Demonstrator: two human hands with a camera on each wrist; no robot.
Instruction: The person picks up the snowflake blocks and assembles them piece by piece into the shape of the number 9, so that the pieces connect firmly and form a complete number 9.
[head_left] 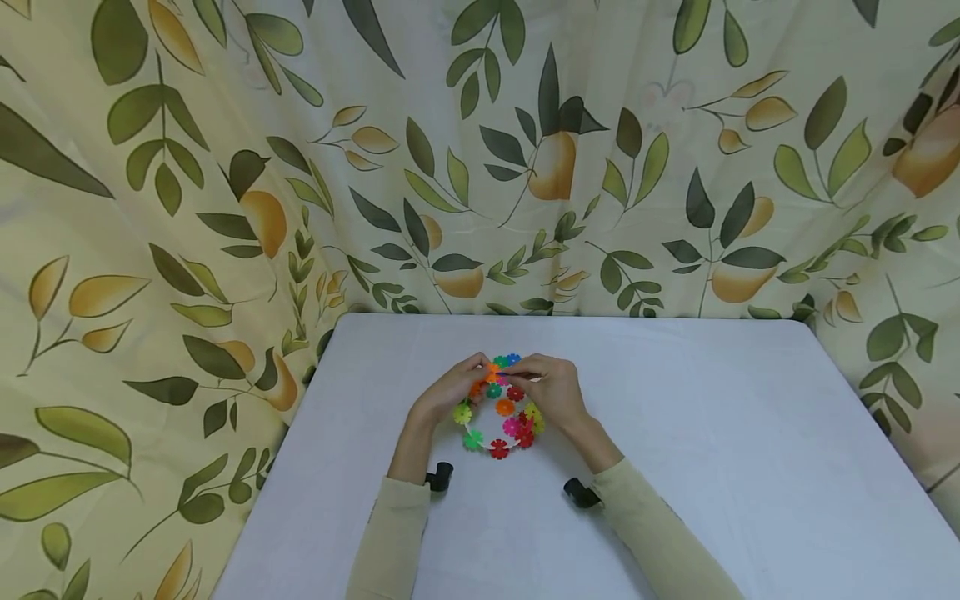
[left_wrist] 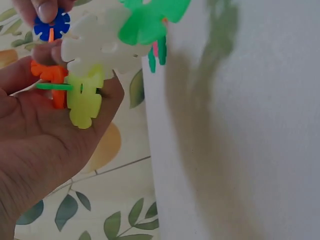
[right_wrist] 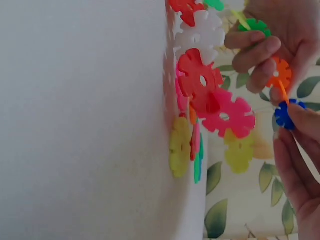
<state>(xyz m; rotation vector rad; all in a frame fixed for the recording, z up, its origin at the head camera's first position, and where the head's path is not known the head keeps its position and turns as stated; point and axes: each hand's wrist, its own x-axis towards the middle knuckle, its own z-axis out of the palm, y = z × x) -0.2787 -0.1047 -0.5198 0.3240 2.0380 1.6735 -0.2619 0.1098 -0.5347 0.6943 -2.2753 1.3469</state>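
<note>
from the head view, both hands meet over the white-covered table (head_left: 697, 433), at the far side of a loop of bright flower-shaped plastic pieces (head_left: 499, 449): left hand (head_left: 450, 387) on one side, right hand (head_left: 555, 395) on the other, fingertips nearly together! the loop's near side sits between the pale-sleeved forearms, a small black device (head_left: 442, 476) at the left wrist, another black device (head_left: 581, 492) at the right, and a cream curtain printed with leaves and pears (head_left: 450, 108) hangs behind. over to the left wrist, and the left hand's grip is curled around an orange plastic flower piece (left_wrist: 48, 73); a thin green disc seen edge-on (left_wrist: 54, 86) crosses it, a yellow-green flower piece (left_wrist: 84, 105) sits right beside, and a big white flower piece (left_wrist: 90, 47) covers part of the fingers. right wrist now: the right hand's grip is a pinch, thumb and fingers on a dark blue plastic flower piece (right_wrist: 283, 119), an orange edge touching it! red (right_wrist: 192, 80) and pink flower pieces (right_wrist: 237, 112) dangle alongside, with a yellow flower piece (right_wrist: 239, 156) below the pink.
</note>
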